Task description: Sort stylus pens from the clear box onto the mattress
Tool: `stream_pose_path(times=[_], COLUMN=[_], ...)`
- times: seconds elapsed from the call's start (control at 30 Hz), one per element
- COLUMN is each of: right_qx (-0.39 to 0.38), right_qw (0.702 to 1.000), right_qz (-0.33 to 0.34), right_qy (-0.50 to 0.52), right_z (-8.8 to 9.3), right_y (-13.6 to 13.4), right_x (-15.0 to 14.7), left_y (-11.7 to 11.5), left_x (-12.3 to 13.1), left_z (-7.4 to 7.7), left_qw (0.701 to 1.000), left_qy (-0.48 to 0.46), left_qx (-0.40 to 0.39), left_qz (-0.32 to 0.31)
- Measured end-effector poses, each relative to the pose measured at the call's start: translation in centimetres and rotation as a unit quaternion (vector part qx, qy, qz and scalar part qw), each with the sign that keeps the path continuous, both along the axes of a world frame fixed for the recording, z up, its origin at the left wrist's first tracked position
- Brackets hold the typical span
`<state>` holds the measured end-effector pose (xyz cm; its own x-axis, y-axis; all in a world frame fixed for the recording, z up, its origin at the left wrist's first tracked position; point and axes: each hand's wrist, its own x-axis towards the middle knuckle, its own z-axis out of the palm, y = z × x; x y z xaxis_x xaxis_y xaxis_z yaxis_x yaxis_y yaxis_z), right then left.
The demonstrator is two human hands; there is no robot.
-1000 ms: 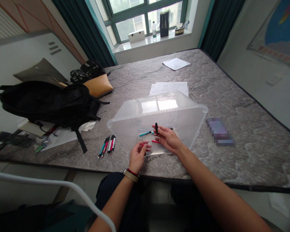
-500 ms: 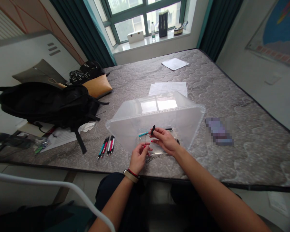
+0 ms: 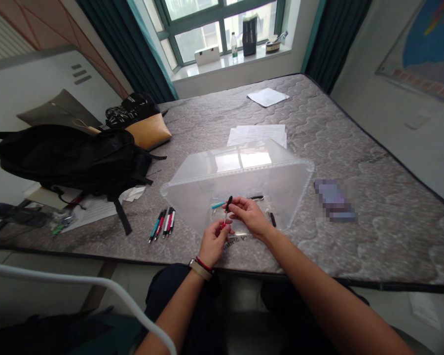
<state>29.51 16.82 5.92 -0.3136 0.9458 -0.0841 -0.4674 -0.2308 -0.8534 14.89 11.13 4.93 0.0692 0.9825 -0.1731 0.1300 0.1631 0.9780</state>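
Observation:
My left hand (image 3: pixel 212 244) is closed on a red pen part (image 3: pixel 223 225), from which a thin pale refill points upward. My right hand (image 3: pixel 252 218) pinches a black pen part (image 3: pixel 229 201) directly above it, at the top of the refill. Whether the black part has slid over the refill tip is too small to tell. Both hands are at the open side of a clear plastic box (image 3: pixel 240 171) lying tipped on the mattress. Inside it are a turquoise pen barrel (image 3: pixel 218 205), a black pen piece (image 3: pixel 273 219) and another dark piece (image 3: pixel 257 197).
Several pens (image 3: pixel 163 224) lie in a row left of the box. A black backpack (image 3: pixel 66 158) and a tan pouch (image 3: pixel 150 132) are farther left. A blurred phone (image 3: pixel 335 199) lies right on the mattress (image 3: pixel 392 236). Paper sheets (image 3: pixel 257 133) sit behind the box.
My right hand has brought the black part slightly left and down, over the refill in my left hand. The black piece at the box's right now shows more fully.

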Motion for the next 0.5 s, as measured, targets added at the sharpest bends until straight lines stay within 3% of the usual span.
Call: stream_pose_path(times=[0.5], right_qx=[0.060], right_qw=[0.993], right_qz=[0.081], right_qy=[-0.067], right_z=[-1.1], right_y=[-0.3], right_x=[-1.2], left_y=[0.0], left_x=[-0.5], left_z=[-0.2], left_qw=[0.999], left_qy=[0.024], left_qx=[0.027], left_qz=[0.035])
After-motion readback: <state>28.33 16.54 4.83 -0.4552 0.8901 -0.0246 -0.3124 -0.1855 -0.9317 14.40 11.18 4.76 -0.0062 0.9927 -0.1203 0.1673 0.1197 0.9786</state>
